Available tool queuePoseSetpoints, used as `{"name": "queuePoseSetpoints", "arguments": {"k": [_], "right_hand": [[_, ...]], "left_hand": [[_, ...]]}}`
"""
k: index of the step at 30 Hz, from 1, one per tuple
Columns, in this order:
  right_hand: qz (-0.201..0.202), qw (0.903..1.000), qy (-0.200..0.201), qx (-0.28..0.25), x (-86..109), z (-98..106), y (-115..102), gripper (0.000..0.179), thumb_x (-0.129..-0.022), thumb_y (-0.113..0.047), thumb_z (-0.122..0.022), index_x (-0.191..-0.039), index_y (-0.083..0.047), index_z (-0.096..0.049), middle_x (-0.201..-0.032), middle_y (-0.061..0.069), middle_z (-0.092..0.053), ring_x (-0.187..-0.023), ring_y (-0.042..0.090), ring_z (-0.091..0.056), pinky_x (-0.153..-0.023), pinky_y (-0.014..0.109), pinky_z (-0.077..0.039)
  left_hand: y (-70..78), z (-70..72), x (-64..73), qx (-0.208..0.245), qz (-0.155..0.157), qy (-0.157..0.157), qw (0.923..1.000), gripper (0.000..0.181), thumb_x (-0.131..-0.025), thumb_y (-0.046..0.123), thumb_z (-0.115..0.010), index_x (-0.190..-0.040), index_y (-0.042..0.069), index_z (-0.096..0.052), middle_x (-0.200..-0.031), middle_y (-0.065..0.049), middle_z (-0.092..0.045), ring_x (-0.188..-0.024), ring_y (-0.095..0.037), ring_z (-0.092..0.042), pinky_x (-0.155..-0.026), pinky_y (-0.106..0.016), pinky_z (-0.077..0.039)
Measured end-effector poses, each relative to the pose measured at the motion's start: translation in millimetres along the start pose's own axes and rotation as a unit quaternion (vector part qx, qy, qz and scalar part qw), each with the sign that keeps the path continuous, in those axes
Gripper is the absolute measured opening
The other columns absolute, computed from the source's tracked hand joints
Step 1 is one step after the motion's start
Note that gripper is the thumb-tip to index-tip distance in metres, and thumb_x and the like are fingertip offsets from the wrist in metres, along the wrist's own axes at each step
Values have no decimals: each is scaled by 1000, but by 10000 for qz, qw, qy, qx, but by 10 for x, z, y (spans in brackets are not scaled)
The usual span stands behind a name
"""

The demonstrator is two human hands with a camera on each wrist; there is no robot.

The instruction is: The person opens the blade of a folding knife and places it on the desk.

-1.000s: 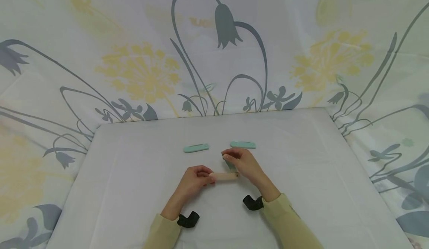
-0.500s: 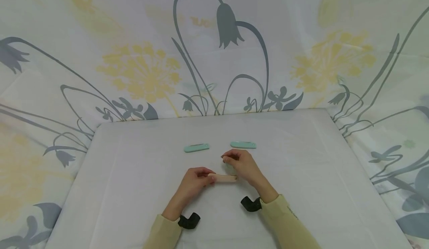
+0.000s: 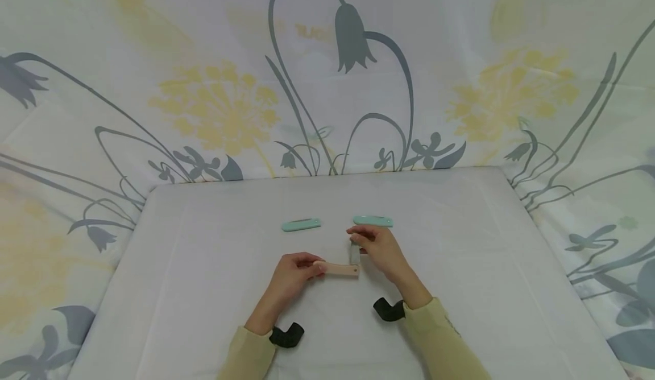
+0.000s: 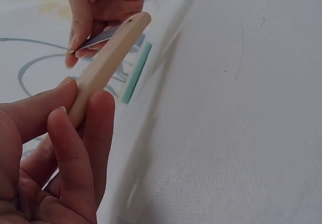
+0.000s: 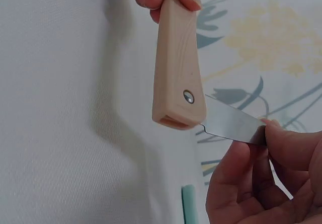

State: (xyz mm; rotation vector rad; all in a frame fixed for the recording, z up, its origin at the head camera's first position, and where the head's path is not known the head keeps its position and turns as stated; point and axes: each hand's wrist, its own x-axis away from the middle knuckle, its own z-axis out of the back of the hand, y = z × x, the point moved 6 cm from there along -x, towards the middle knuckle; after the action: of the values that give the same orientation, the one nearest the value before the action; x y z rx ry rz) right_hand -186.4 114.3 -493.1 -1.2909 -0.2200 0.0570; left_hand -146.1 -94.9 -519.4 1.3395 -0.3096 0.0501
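My left hand point(image 3: 294, 280) grips one end of a folding knife by its beige handle point(image 5: 177, 68), thumb against fingers. A metal pivot shows at the handle's far end. From there the steel blade point(image 5: 234, 119) stands out at roughly a right angle to the handle. My right hand point(image 3: 381, 252) pinches the blade near its tip between thumb and fingers. In the left wrist view the beige handle point(image 4: 108, 65) runs up toward the right hand point(image 4: 105, 7), and the blade is partly hidden behind it. The knife is held above the table.
Two mint-green folded knives lie behind the hands on the white-covered table point(image 3: 215, 289): the left one point(image 3: 301, 224) and the right one point(image 3: 373, 221), close past the right hand's fingers. A flower-patterned curtain point(image 3: 327, 84) rises at the back and sides.
The blade has swung from leaning left over the handle to standing about square to it. My right hand, pinching the blade, has shifted slightly right. The left hand keeps its grip.
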Motion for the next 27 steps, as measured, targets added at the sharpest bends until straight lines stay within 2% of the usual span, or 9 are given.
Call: {"name": "queuePoseSetpoints", "arguments": {"k": [5, 9, 13, 17, 23, 27], "right_hand": [[-87, 9987, -14, -504, 7, 60, 49, 22, -100, -7, -59, -118, 3, -66, -121, 18, -64, -98, 22, -61, -78, 30, -56], [-315, 9945, -62, -995, 22, 94, 132, 23, -101, -3, -56, -120, 9, -60, -123, 23, -59, -100, 22, -57, -80, 34, -57], [-541, 9884, -14, -1418, 52, 130, 217, 26, -102, -3, -54, -123, 13, -55, -120, 23, -54, -97, 21, -55, -83, 35, -56], [-643, 9826, 141, -1736, 91, 160, 274, 29, -103, -3, -52, -126, 14, -51, -121, 22, -52, -97, 18, -58, -83, 34, -56], [-728, 9647, 573, -2463, 127, 178, 310, 28, -103, 0, -50, -125, 17, -47, -109, 13, -54, -91, 14, -63, -83, 33, -56], [-723, 9507, 882, -2882, 128, 184, 317, 21, -102, 1, -50, -118, 15, -48, -105, 10, -53, -89, 12, -64, -83, 34, -56]], "left_hand": [[-71, 57, -25, 158, -58, 120, 9998, 21, -89, 16, -77, -103, 0, -75, -83, -12, -74, -79, -23, -70, -65, -25, -50], [-99, 102, -30, 239, -61, 197, 9995, 22, -88, 19, -78, -103, 2, -75, -83, -10, -74, -79, -22, -70, -64, -24, -50], [-119, 118, -18, 449, 75, 216, 9987, 24, -89, 19, -77, -105, 1, -74, -86, -10, -74, -82, -20, -71, -64, -23, -48], [-143, 103, -2, 695, 174, 159, 9973, 27, -91, 18, -75, -109, -2, -71, -91, -12, -74, -86, -23, -72, -63, -22, -47], [-166, 79, 6, 709, 197, 27, 9973, 28, -91, 19, -74, -109, -2, -70, -91, -12, -74, -82, -20, -70, -60, -22, -47], [-164, 46, 13, 556, 239, -249, 9979, 26, -91, 18, -75, -106, -2, -70, -87, -12, -74, -76, -16, -67, -58, -21, -47]]}}
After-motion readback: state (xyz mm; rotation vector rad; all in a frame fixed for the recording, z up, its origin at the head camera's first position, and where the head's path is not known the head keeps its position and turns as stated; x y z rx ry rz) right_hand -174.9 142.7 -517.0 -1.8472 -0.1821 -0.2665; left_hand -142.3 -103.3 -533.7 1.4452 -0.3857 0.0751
